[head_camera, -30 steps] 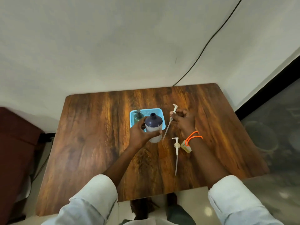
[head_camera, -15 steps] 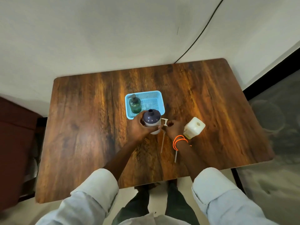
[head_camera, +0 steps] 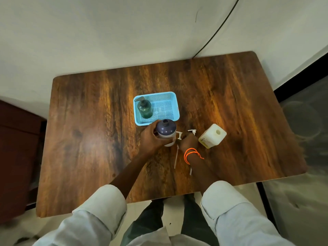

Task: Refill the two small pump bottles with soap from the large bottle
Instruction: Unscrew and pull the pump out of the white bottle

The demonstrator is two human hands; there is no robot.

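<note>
Left hand (head_camera: 152, 139) fingers wrapped round purple bottle (head_camera: 166, 130), right hand (head_camera: 188, 142) fingers pinching white pump (head_camera: 178, 137)

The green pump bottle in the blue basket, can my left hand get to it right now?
Probably not yet: the left hand is wrapped around the purple bottle, though the green pump bottle stands just beyond, unobstructed.

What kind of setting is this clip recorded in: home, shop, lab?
Probably a plain indoor room, home or small office; hard to say more. A wooden table stands against a bare white wall with a loose black cable running down it, and a tiled floor shows at the right.
</note>
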